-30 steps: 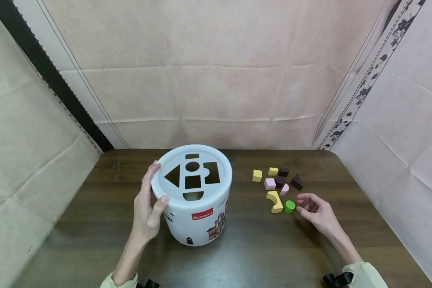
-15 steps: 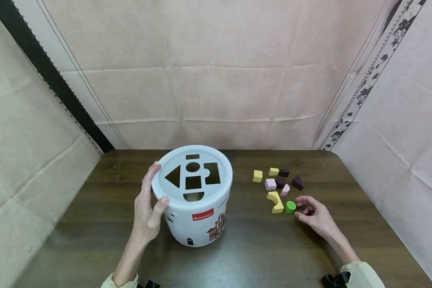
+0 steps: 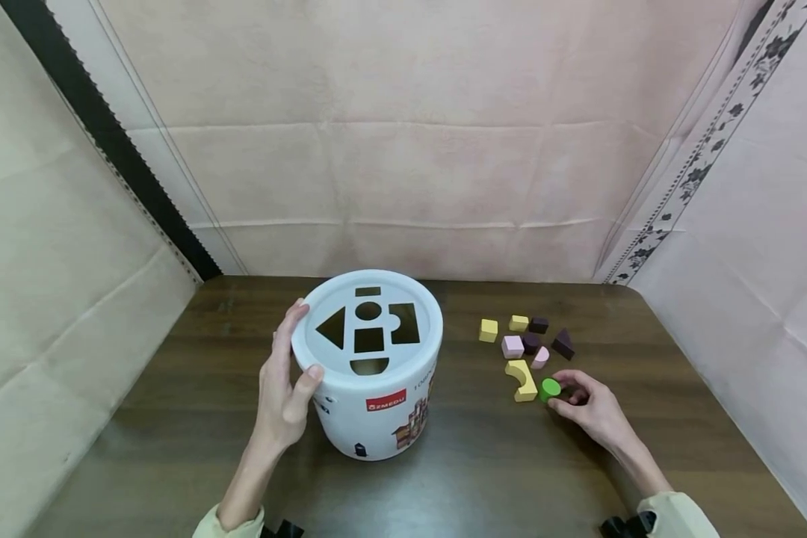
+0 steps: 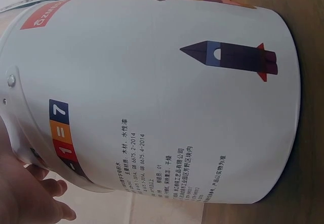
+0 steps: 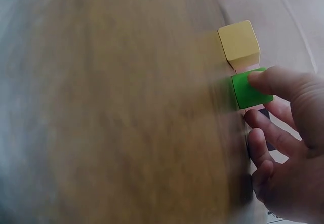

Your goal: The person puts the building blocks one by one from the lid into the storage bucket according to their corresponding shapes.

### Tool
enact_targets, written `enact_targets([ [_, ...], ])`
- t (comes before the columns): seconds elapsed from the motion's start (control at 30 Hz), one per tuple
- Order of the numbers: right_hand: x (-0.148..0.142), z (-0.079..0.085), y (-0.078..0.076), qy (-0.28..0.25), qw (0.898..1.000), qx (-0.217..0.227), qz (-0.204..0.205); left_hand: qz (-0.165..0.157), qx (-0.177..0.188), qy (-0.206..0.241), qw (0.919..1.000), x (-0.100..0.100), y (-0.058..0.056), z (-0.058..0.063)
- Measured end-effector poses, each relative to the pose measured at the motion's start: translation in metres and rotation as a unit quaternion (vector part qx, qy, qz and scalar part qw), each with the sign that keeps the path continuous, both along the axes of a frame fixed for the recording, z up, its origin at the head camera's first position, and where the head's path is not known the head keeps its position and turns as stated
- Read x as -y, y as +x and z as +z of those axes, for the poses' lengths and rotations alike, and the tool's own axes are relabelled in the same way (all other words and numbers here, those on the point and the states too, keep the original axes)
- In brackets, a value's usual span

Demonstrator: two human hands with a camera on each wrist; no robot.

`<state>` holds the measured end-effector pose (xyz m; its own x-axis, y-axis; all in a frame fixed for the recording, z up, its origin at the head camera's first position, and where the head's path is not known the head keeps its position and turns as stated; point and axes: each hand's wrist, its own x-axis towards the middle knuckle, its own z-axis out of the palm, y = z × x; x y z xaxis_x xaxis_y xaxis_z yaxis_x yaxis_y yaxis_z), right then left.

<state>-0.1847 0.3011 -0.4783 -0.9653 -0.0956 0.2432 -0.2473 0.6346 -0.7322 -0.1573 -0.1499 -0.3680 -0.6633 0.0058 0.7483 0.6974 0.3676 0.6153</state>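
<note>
In the head view a white bucket (image 3: 376, 418) stands on the table, its pale lid (image 3: 339, 366) cut with shaped holes. My left hand (image 3: 285, 396) grips the lid's left edge, thumb in front and fingers farther back; the left wrist view shows the bucket's printed side, with the hand (image 4: 25, 193) at the lid. To the right, my right hand (image 3: 595, 411) pinches a green cylinder block (image 3: 549, 389) between thumb and index finger. In the right wrist view the thumb (image 5: 276, 81) lies on the green block. A yellow arch block (image 3: 524, 382) sits just left of it.
Behind the green cylinder lie more blocks: two yellow ones (image 3: 488, 330), a pink cube (image 3: 512, 347), a pink half-round (image 3: 541, 358), a dark triangle (image 3: 563, 344) and other dark pieces (image 3: 538, 326). Cloth walls (image 3: 403, 172) enclose the brown wooden table (image 3: 175, 418).
My right thumb and index finger have closed in from the right onto the green cylinder. My left hand keeps its grip on the bucket. The head view has shifted slightly.
</note>
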Motion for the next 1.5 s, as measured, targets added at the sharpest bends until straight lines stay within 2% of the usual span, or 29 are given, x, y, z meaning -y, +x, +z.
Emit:
enact_targets([
  [0.13, -0.003, 0.000, 0.004, 0.017, 1.000, -0.009, -0.023, -0.002, 0.002, -0.002, 1.0000, -0.003, 0.002, -0.003],
  [0.3, -0.002, -0.005, 0.009, 0.023, 0.999, -0.008, -0.020, 0.004, -0.004, 0.000, 1.0000, -0.002, 0.007, -0.007],
  [0.4, -0.002, -0.005, 0.009, 0.025, 0.999, -0.014, -0.023, 0.001, -0.005, -0.002, 1.0000, -0.002, 0.007, -0.006],
  [0.63, -0.001, 0.008, 0.007, 0.026, 0.999, -0.016, -0.025, 0.002, -0.001, -0.005, 1.0000, -0.002, 0.005, -0.003],
  [1.07, 0.018, 0.057, -0.003, 0.013, 0.999, -0.032, 0.008, 0.000, -0.003, -0.007, 1.0000, -0.001, 0.003, 0.003],
  [1.33, 0.035, 0.088, -0.007, 0.006, 0.998, -0.051, 0.040, 0.011, -0.016, -0.010, 0.9998, 0.000, 0.000, 0.001],
  [1.5, 0.050, 0.115, -0.007, -0.037, 0.995, -0.038, 0.082, 0.008, -0.010, -0.009, 0.9999, 0.000, 0.000, 0.001],
])
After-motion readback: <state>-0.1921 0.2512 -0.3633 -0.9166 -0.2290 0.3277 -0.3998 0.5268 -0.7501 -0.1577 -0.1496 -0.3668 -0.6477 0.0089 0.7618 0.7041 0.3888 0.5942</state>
